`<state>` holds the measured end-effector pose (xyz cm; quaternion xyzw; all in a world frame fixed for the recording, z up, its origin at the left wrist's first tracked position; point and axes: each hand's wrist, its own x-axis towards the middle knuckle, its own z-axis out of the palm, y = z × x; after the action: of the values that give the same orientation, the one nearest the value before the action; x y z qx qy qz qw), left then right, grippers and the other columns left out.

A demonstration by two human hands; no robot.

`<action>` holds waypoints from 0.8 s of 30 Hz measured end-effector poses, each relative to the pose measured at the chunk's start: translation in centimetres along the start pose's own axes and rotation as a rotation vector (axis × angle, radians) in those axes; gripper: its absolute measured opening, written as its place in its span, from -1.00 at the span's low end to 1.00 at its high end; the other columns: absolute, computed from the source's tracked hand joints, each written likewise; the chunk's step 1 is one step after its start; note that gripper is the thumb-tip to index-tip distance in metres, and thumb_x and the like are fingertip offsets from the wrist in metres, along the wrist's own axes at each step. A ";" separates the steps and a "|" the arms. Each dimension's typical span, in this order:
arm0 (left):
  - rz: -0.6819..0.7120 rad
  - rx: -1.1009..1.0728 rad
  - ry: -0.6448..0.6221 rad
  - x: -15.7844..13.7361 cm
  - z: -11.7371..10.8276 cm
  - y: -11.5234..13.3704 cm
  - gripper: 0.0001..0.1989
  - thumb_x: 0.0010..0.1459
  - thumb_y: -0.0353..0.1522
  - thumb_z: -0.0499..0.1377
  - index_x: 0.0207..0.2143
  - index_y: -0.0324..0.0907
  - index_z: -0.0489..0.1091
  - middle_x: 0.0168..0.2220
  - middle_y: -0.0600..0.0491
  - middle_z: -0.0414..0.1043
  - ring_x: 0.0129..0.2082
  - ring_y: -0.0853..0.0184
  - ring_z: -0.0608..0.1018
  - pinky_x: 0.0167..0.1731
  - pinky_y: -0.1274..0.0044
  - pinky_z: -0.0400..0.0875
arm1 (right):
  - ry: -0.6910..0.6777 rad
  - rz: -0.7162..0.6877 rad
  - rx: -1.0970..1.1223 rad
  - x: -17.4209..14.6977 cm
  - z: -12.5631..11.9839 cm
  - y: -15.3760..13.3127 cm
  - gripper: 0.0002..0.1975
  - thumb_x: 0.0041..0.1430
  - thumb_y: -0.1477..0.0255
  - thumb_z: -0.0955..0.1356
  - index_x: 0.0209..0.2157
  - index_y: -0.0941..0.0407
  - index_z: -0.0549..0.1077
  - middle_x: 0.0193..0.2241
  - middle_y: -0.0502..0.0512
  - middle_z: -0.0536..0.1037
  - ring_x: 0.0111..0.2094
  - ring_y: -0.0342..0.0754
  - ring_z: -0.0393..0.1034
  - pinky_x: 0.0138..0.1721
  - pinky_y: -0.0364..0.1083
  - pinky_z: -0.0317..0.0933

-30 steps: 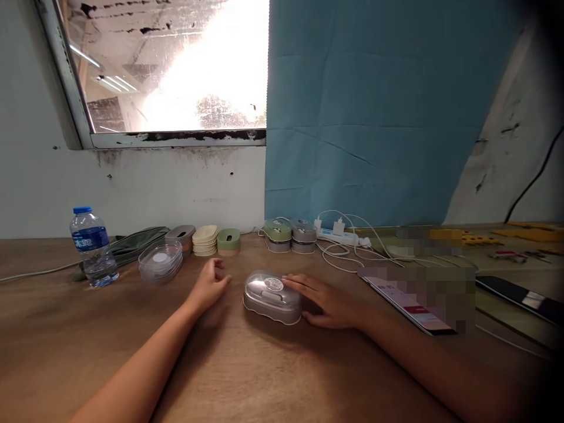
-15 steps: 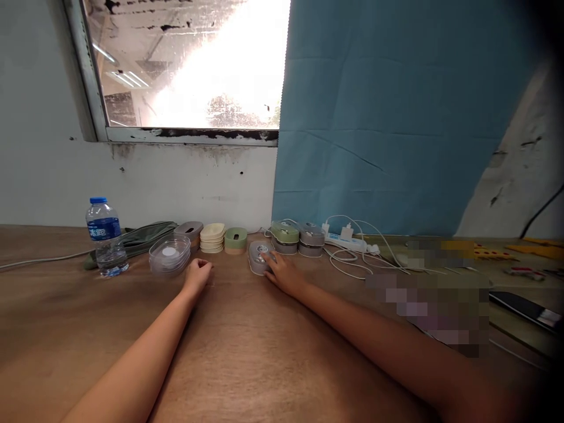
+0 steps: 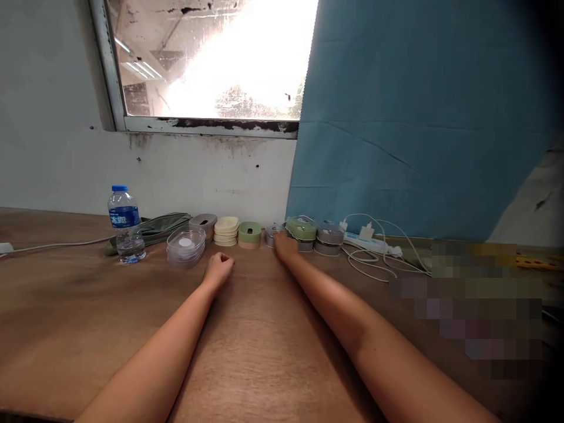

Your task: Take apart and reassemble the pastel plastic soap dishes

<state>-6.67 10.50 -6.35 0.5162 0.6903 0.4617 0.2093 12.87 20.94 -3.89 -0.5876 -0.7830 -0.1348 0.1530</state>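
My right hand (image 3: 287, 245) reaches to the back of the table, its fingers on a small grey lidded container (image 3: 271, 235). That container stands between a green box with a dark slot (image 3: 249, 235) and a stack with a green lid (image 3: 301, 228) on a grey base. My left hand (image 3: 219, 268) rests on the wooden table (image 3: 238, 341), fingers curled in together; whatever may be in them is hidden. Beyond it are cream trays in a stack (image 3: 226, 230), and to its left are nested clear plastic containers (image 3: 185, 244).
A water bottle (image 3: 125, 226) stands at the left before a dark green cloth bag (image 3: 163, 226). A grey-brown slotted box (image 3: 203, 223) and a grey stack (image 3: 329, 236) sit along the wall. On the right lie a power strip (image 3: 370, 242) and looping white cables (image 3: 363, 261).
My right hand has moved the grey container back towards the wall, into the row beside the green-lidded stack. My left hand stays curled on the table. The view has turned slightly left.
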 end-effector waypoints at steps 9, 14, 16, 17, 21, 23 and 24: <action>0.033 0.045 -0.027 -0.2 0.1 0.2 -0.95 -0.07 -0.41 0.09 -0.53 -0.22 0.31 -0.42 -0.05 0.44 -0.35 0.23 0.49 -0.42 0.52 0.30 | -0.014 -0.199 0.064 1.1 -1.0 -5.3 -0.72 0.23 0.37 0.27 -0.03 0.15 0.30 -0.05 0.15 0.35 -0.13 -0.01 0.33 -0.15 0.06 0.28; 0.089 0.111 0.013 -0.3 0.0 0.2 -0.95 -0.07 -0.43 0.09 -0.54 -0.22 0.32 -0.41 -0.06 0.42 -0.32 0.22 0.47 -0.35 0.51 0.29 | -0.067 -0.242 0.092 1.5 -0.8 -5.4 -0.74 0.24 0.37 0.27 -0.06 0.16 0.32 -0.09 0.14 0.37 -0.16 -0.02 0.34 -0.17 0.04 0.29; 0.120 0.137 0.027 -0.4 0.0 0.3 -0.95 -0.07 -0.43 0.09 -0.53 -0.22 0.33 -0.39 -0.07 0.41 -0.31 0.23 0.46 -0.32 0.51 0.28 | -0.069 -0.274 0.105 1.4 -1.4 -5.0 -0.74 0.24 0.37 0.27 -0.06 0.16 0.32 -0.08 0.14 0.37 -0.15 -0.02 0.34 -0.16 0.05 0.29; 0.133 0.148 0.031 -0.4 0.0 0.3 -0.95 -0.07 -0.44 0.09 -0.53 -0.22 0.33 -0.38 -0.07 0.41 -0.31 0.23 0.46 -0.32 0.50 0.28 | -0.067 -0.292 0.111 1.2 -1.8 -4.7 -0.73 0.24 0.37 0.27 -0.06 0.16 0.32 -0.08 0.14 0.37 -0.15 -0.02 0.34 -0.16 0.05 0.29; 0.189 0.187 0.033 -0.6 -0.3 0.5 -0.95 -0.07 -0.46 0.08 -0.52 -0.24 0.34 -0.39 -0.07 0.38 -0.33 0.23 0.45 -0.31 0.50 0.28 | -0.063 -0.388 0.134 -1.2 -4.3 -2.4 -0.73 0.23 0.38 0.27 -0.05 0.16 0.32 -0.08 0.14 0.38 -0.13 0.00 0.34 -0.13 0.05 0.26; 0.229 0.207 0.035 -0.9 -0.3 0.5 -0.95 -0.07 -0.47 0.08 -0.51 -0.24 0.34 -0.40 -0.05 0.35 -0.33 0.24 0.44 -0.29 0.50 0.30 | -0.072 -0.445 0.140 -3.6 -5.8 -0.6 -0.75 0.20 0.45 0.30 -0.07 0.12 0.36 -0.09 0.14 0.42 -0.11 0.02 0.34 -0.11 -0.04 0.22; 0.253 0.217 0.038 -1.0 -0.3 0.4 -0.95 -0.08 -0.48 0.08 -0.51 -0.24 0.34 -0.39 -0.04 0.34 -0.32 0.25 0.44 -0.27 0.49 0.30 | -0.083 -0.473 0.140 -5.1 -6.5 0.6 -0.76 0.18 0.47 0.31 -0.09 0.10 0.38 -0.11 0.12 0.43 -0.12 0.02 0.36 -0.13 -0.06 0.22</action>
<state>-6.26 9.48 -6.03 0.6098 0.6695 0.4167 0.0793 15.28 14.11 0.08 -0.3809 -0.9118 -0.0879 0.1254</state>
